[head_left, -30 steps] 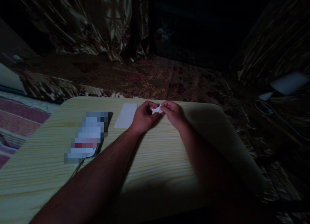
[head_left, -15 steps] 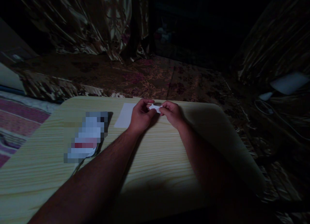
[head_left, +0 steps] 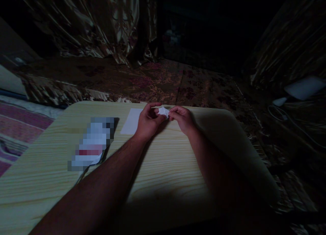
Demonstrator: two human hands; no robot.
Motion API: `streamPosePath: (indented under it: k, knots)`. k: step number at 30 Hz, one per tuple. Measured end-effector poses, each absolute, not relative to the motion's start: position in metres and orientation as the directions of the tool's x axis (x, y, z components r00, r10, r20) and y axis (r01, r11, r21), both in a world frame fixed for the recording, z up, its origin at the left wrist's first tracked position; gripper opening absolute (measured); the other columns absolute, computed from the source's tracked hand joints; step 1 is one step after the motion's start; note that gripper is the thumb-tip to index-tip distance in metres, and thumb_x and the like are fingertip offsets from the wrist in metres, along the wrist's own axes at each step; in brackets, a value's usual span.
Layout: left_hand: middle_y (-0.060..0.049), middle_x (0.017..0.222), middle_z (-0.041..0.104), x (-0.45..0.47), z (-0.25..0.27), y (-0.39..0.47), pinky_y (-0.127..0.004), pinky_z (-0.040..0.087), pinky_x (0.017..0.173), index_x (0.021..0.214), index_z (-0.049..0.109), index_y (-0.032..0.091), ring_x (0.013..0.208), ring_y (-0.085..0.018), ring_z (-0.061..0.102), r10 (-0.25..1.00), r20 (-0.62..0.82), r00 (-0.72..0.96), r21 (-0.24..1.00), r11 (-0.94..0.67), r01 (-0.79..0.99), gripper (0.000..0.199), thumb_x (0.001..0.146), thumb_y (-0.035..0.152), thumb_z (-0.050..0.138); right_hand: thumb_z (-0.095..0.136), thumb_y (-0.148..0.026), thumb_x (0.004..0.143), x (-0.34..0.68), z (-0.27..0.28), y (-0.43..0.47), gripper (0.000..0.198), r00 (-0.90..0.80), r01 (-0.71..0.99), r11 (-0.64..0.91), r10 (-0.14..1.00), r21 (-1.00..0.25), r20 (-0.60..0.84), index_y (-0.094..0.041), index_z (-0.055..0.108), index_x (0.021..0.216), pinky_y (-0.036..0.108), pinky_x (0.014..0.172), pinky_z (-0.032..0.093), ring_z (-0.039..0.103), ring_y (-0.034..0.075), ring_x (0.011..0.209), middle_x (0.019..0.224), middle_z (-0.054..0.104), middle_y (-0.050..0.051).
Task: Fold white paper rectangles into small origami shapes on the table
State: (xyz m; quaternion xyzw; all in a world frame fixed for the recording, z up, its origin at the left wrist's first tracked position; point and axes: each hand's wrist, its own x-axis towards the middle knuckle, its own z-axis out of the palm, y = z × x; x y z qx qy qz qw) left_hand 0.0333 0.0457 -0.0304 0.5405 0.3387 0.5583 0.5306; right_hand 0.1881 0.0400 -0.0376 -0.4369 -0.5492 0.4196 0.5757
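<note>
A small piece of folded white paper is held between my two hands, above the far edge of the table. My left hand pinches its left side between thumb and fingers, with the index finger raised over it. At its right corner, the fingers and thumb of my right hand are closed on the paper. A flat white sheet of paper lies on the table just left of my left hand, which covers part of it.
The light wood-grain table has rounded corners. Left of my forearm lies a pixelated phone-like object with a cable. Patterned curtains hang beyond. A striped bedcover is at left, and a white lamp-like object with a cord at right.
The folded paper has turned between my fingers and shows a broader face. My left index finger has risen slightly, and my right fingers have shifted at the paper's corner.
</note>
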Motion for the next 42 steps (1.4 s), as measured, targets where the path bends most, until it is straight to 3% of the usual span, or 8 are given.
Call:
streamPosePath:
  k: [5, 13, 21, 25, 28, 33, 37, 42]
  knots:
    - [-0.001, 0.082, 0.062, 0.032, -0.029, 0.045, -0.027, 0.049, 0.07, 0.102, 0.066, 0.019, 0.072, -0.013, 0.061, 0.967, 0.222, 0.129, 0.943, -0.178, -0.282, 0.037, 0.065, 0.017, 0.067, 0.065, -0.032, 0.074, 0.19, -0.039, 0.041, 0.015, 0.033, -0.052, 0.242, 0.97, -0.969, 0.241, -0.018, 0.059, 0.073, 0.024, 0.06, 0.041, 0.053, 0.01, 0.057, 0.059, 0.057, -0.004]
    - [-0.001, 0.078, 0.063, 0.03, -0.03, 0.048, -0.028, 0.048, 0.067, 0.103, 0.068, 0.02, 0.065, -0.012, 0.059, 0.975, 0.206, 0.086, 0.932, -0.169, -0.32, 0.033, 0.07, 0.021, 0.065, 0.065, -0.032, 0.072, 0.191, -0.04, 0.042, 0.015, 0.037, -0.069, 0.218, 0.976, -0.973, 0.216, -0.019, 0.058, 0.074, 0.024, 0.06, 0.042, 0.054, 0.01, 0.058, 0.061, 0.057, -0.004]
    - [-0.003, 0.075, 0.068, 0.033, -0.028, 0.046, -0.027, 0.049, 0.065, 0.089, 0.066, 0.016, 0.061, -0.013, 0.061, 0.981, 0.181, 0.075, 0.942, -0.152, -0.299, 0.024, 0.069, 0.028, 0.07, 0.065, -0.034, 0.073, 0.188, -0.037, 0.04, 0.017, 0.059, 0.018, 0.209, 0.976, -0.978, 0.21, -0.018, 0.059, 0.075, 0.025, 0.059, 0.043, 0.053, 0.01, 0.056, 0.058, 0.057, -0.004]
    - [-0.003, 0.074, 0.069, 0.033, -0.03, 0.047, -0.028, 0.05, 0.065, 0.085, 0.065, 0.015, 0.061, -0.014, 0.063, 0.987, 0.154, 0.053, 0.949, -0.133, -0.287, 0.024, 0.068, 0.029, 0.072, 0.068, -0.033, 0.07, 0.179, -0.035, 0.037, 0.026, 0.106, 0.046, 0.25, 0.962, -0.967, 0.254, -0.018, 0.059, 0.091, 0.024, 0.06, 0.045, 0.057, 0.011, 0.065, 0.079, 0.063, 0.0]
    - [-0.003, 0.074, 0.068, 0.032, -0.033, 0.051, -0.027, 0.05, 0.064, 0.085, 0.065, 0.015, 0.063, -0.014, 0.063, 0.991, 0.131, 0.006, 0.954, -0.124, -0.273, 0.025, 0.066, 0.029, 0.073, 0.073, -0.032, 0.066, 0.17, -0.035, 0.032, 0.042, 0.146, 0.239, 0.334, 0.916, -0.912, 0.374, -0.021, 0.057, 0.104, 0.024, 0.063, 0.046, 0.057, 0.012, 0.072, 0.098, 0.063, 0.003]
    - [-0.001, 0.072, 0.067, 0.03, -0.036, 0.055, -0.025, 0.049, 0.064, 0.084, 0.065, 0.016, 0.063, -0.013, 0.062, 0.991, 0.119, -0.058, 0.953, -0.131, -0.272, 0.025, 0.063, 0.028, 0.074, 0.067, -0.032, 0.073, 0.165, -0.032, 0.024, 0.033, 0.11, 0.545, 0.395, 0.841, -0.74, 0.53, -0.023, 0.059, 0.104, 0.028, 0.068, 0.046, 0.053, 0.014, 0.076, 0.1, 0.06, 0.004]
    - [0.0, 0.072, 0.067, 0.03, -0.036, 0.056, -0.027, 0.05, 0.065, 0.083, 0.064, 0.017, 0.064, -0.013, 0.062, 0.993, 0.107, -0.044, 0.944, -0.115, -0.31, 0.025, 0.062, 0.028, 0.074, 0.064, -0.032, 0.077, 0.166, -0.03, 0.022, 0.025, 0.081, 0.607, 0.412, 0.818, -0.68, 0.569, -0.024, 0.061, 0.101, 0.03, 0.071, 0.046, 0.052, 0.016, 0.075, 0.091, 0.059, 0.004]
    - [-0.001, 0.072, 0.067, 0.03, -0.034, 0.054, -0.028, 0.05, 0.066, 0.082, 0.065, 0.016, 0.063, -0.013, 0.062, 0.995, 0.098, 0.005, 0.935, -0.09, -0.344, 0.023, 0.064, 0.028, 0.073, 0.066, -0.035, 0.077, 0.167, -0.033, 0.025, 0.025, 0.127, 0.597, 0.398, 0.81, -0.697, 0.572, -0.024, 0.062, 0.099, 0.029, 0.068, 0.045, 0.051, 0.015, 0.07, 0.083, 0.057, 0.002]
